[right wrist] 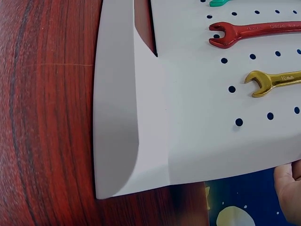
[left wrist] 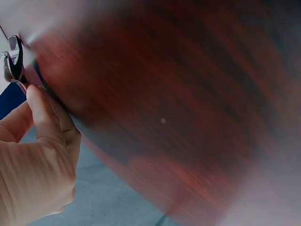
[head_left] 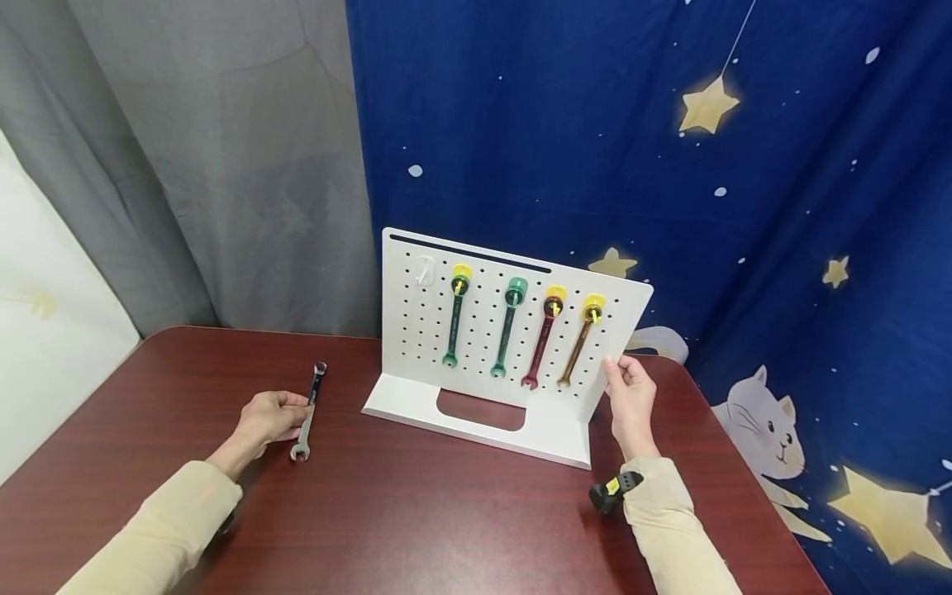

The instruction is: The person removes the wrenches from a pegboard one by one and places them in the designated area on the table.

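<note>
Wrenches of glossy coloured metal hang in a row on a white perforated board (head_left: 476, 330): a dark green wrench (head_left: 454, 326), a brighter green wrench (head_left: 506, 335), a deep red wrench (head_left: 542, 345) and a gold wrench (head_left: 578, 351). Each is hung by its ring end from a yellow or green hook, so the open end points downward and the weight itself seems to keep the tool in place. A small pale hook plate (head_left: 426, 270) sits at the row's left end. The board rises from a white flat base (head_left: 402, 398) on the dark red-brown table (head_left: 387, 529), which presumably lets it stand unaided. Well apart to the left, the left hand (head_left: 269, 417) pinches a silver combination wrench (head_left: 307, 431) near mid-shank, its grip narrow, the ring end pointing away from the person and the open end nearer; holding it there likely leaves both ends free. Whether that wrench touches the table I cannot tell. The right hand (head_left: 632, 397) grips the board's right edge, thumb against the front, perhaps to steady it; how its other fingers lie behind the board is hidden. Behind the table hang a plain grey curtain (head_left: 223, 165) and a blue star-patterned one (head_left: 521, 124).
</note>
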`<action>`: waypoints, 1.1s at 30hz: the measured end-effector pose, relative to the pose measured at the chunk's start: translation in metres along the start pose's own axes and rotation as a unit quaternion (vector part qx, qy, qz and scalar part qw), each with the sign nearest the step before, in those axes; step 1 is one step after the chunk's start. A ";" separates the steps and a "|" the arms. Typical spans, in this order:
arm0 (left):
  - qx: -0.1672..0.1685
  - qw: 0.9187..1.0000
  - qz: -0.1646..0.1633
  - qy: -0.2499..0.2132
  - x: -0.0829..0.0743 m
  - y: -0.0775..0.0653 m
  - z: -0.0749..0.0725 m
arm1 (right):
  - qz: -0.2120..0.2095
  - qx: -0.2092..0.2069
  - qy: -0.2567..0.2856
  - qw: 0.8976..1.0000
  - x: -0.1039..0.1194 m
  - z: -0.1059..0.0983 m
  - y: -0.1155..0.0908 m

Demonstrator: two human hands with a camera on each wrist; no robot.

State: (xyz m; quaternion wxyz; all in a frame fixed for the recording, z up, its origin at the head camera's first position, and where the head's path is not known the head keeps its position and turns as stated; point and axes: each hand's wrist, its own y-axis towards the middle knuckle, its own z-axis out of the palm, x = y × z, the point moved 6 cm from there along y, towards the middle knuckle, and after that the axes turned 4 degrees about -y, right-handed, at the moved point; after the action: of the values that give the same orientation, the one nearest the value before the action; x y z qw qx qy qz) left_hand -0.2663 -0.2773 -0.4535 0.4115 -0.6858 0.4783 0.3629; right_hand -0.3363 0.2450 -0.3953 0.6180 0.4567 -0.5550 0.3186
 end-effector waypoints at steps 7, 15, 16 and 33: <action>-0.021 0.999 0.012 0.028 0.001 0.003 0.001 | 0.001 -0.010 0.005 1.000 0.000 0.000 0.000; -0.030 0.998 0.023 0.057 -0.003 0.001 0.002 | 0.005 -0.009 0.003 1.000 0.001 0.001 -0.001; -0.030 0.997 0.024 0.061 -0.003 0.001 0.001 | 0.005 -0.009 0.005 1.000 0.001 0.001 -0.001; -0.031 0.995 0.027 0.096 -0.004 0.001 0.000 | 0.003 -0.013 -0.001 1.000 -0.003 -0.001 -0.001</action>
State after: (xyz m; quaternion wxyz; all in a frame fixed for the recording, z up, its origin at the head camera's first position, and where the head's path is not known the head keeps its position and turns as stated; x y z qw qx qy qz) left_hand -0.2684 -0.2763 -0.4500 0.3324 -0.7165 0.5224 0.3214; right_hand -0.3358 0.2457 -0.3980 0.6222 0.4471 -0.5611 0.3132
